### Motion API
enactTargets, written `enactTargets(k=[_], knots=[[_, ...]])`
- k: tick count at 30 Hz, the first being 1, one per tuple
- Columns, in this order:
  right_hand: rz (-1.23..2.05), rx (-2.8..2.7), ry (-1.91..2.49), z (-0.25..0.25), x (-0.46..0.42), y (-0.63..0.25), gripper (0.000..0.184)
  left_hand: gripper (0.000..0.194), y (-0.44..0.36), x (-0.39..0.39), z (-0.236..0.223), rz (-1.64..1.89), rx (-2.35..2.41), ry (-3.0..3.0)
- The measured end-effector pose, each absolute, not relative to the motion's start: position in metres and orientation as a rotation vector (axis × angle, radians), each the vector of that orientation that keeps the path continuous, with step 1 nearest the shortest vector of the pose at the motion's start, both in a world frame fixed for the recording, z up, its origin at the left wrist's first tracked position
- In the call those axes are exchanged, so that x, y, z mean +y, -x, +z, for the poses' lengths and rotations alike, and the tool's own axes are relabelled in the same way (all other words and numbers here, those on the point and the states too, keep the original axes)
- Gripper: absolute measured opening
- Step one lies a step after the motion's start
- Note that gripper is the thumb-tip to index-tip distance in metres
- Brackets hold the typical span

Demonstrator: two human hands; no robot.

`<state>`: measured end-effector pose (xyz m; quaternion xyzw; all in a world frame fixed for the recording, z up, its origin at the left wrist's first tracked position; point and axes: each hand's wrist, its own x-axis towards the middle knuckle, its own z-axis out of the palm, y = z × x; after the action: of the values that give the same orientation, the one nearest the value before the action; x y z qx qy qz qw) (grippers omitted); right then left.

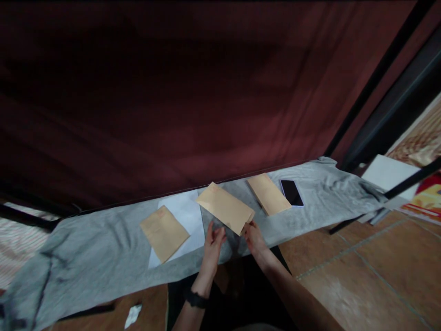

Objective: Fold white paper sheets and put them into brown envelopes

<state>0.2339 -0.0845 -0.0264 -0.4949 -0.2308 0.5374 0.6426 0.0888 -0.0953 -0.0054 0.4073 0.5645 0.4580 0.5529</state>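
Note:
A tan paper envelope (225,207) is tilted above the middle of the cloth-covered bench. My right hand (254,236) grips its near right corner, fingers closed on the paper. Just below its left part, my left hand (213,241) has its fingers apart and holds nothing; a dark band is on that wrist. To the left, another tan envelope (164,233) lies partly over white paper (189,214). On the right rests a third tan envelope (268,194), beside a dark-screened phone (291,192).
Grey cloth (106,248) covers the long narrow bench. Behind it rises a dark red panel (206,92). Black metal bars (375,82) stand at the right, near a white box (389,174). A crumpled white scrap (132,316) lies on the tiled floor (361,280).

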Motion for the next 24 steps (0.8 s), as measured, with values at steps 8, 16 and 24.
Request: enactTargets(k=[8,16,24], knots=[[1.221,-0.540,1.126,-0.026,-0.087,-0.229,0.040,0.051,-0.120,-0.092,0.000,1.049,1.155,-0.691],[1.282,-0.592,1.149,-0.021,-0.087,-0.249,0.035,0.026,-0.126,-0.067,0.006,0.955,1.241,-0.962],[1.052,-0.809,1.470,-0.043,-0.100,-0.289,0.046,0.012,-0.098,-0.026,-0.005,0.829,1.398,-1.233]])
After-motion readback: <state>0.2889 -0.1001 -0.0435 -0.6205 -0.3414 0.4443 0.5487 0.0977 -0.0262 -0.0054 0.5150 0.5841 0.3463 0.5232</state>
